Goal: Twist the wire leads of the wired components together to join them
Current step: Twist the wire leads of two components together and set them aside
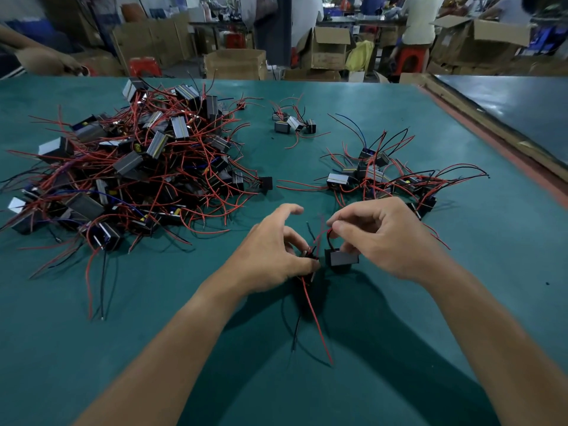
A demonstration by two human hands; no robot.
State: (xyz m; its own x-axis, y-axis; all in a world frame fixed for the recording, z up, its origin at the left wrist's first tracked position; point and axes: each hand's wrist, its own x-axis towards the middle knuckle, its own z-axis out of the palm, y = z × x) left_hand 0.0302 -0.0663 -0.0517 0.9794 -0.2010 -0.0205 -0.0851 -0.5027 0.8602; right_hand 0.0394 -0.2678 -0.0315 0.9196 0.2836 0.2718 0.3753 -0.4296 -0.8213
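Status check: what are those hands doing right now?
Left hand pinching one component. Right hand pinching wire leads above second component. Nothing in the way; big pile sits left.

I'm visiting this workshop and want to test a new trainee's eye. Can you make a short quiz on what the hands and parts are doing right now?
1. True or false: the biggest pile lies on the person's left.
2. Which hand pinches wire leads above the grey block? A) left hand B) right hand C) neither
3. Fill in: the long wire trailing toward the person from under the left hand is ____ in colour.

Key:
1. True; the right pile and the small group at the back are smaller.
2. B; the right hand pinches the leads.
3. Red.
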